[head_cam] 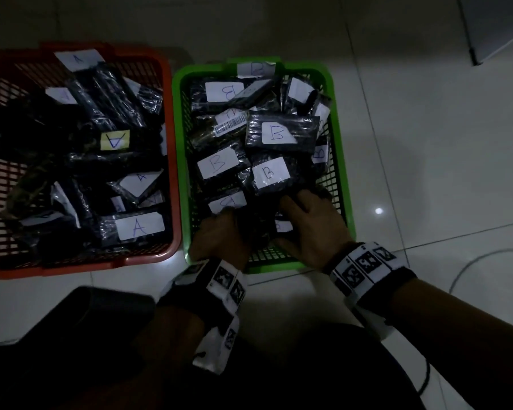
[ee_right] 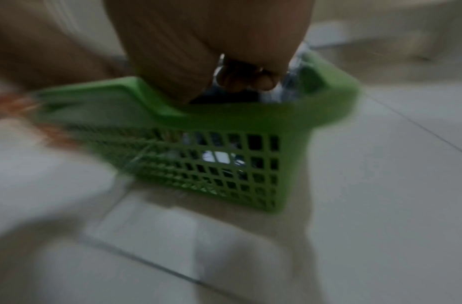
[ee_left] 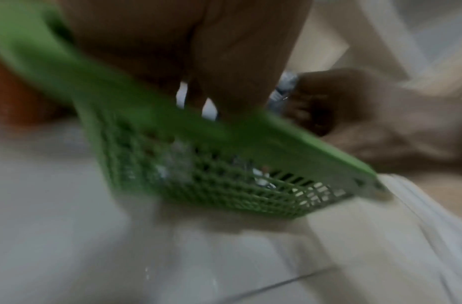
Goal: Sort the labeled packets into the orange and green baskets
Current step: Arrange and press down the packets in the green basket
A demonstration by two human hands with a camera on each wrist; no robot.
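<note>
**Both hands down in the green basket**

While the two baskets sit side by side on the pale tiled floor (head_cam: pixel 427 143), both hands reach into the near end of the green basket (head_cam: pixel 342 161), which stands on the right; the orange basket (head_cam: pixel 172 161) stands just beside it on the left, their long sides almost touching. The left hand (head_cam: pixel 221 238) comes over the near rim with its fingers pointing down among the dark packets; the left wrist view is blurred and I cannot tell whether those fingers hold anything. The right hand (head_cam: pixel 311 229) lies just right of it, fingers curled round a dark packet (head_cam: pixel 283 224) with a small white label showing at its knuckles; the right wrist view, though smeared, shows the fingertips (ee_right: pixel 263 82) bent in over shiny wrapping. Black plastic-wrapped packets fill both baskets in loose heaps; those in the green basket carry white labels marked B (head_cam: pixel 277 133), those in the orange basket labels marked A (head_cam: pixel 139 227), one of them yellow (head_cam: pixel 115 140); a white tag marked B (head_cam: pixel 256 68) hangs on the far rim of the green basket and one marked A (head_cam: pixel 79 58) on the far rim of the orange one. Patterned bands (head_cam: pixel 365 263) wrap both wrists; a thin cable (head_cam: pixel 468 264) curls on the floor at the right.
</note>
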